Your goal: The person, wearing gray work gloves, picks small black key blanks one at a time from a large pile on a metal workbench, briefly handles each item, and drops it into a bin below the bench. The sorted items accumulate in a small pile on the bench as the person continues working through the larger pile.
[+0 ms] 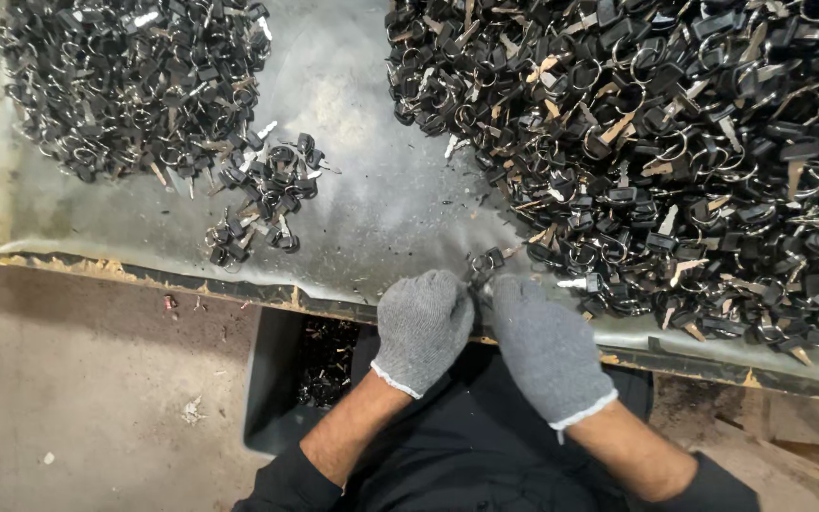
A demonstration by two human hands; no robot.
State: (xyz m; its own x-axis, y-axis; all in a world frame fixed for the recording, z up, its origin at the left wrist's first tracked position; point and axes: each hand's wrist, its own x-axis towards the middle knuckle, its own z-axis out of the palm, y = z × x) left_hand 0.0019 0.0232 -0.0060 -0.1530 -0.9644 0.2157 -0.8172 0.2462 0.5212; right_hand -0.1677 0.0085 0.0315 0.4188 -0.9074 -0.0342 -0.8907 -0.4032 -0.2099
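Head view: left hand (pixel 423 325) and right hand (pixel 540 339), gloved, both pinch one key ring (pixel 485 262) at worktop (pixel 372 209) edge; key piles (pixel 656 142) beside, bin (pixel 272 379) below.

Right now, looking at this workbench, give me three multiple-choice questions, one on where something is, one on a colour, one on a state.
1. Where is the larger heap of keys?
A. right side of the table
B. on the floor
C. in the bin

2. What colour are the gloves on both hands?
A. orange
B. grey
C. white

3. What are the left hand and right hand doing?
A. resting apart
B. together gripping a keyring piece
C. lifting the bin

Answers:
1 A, it fills the table's right side.
2 B, both knit gloves are grey.
3 B, fingertips meet on the piece at the table edge.
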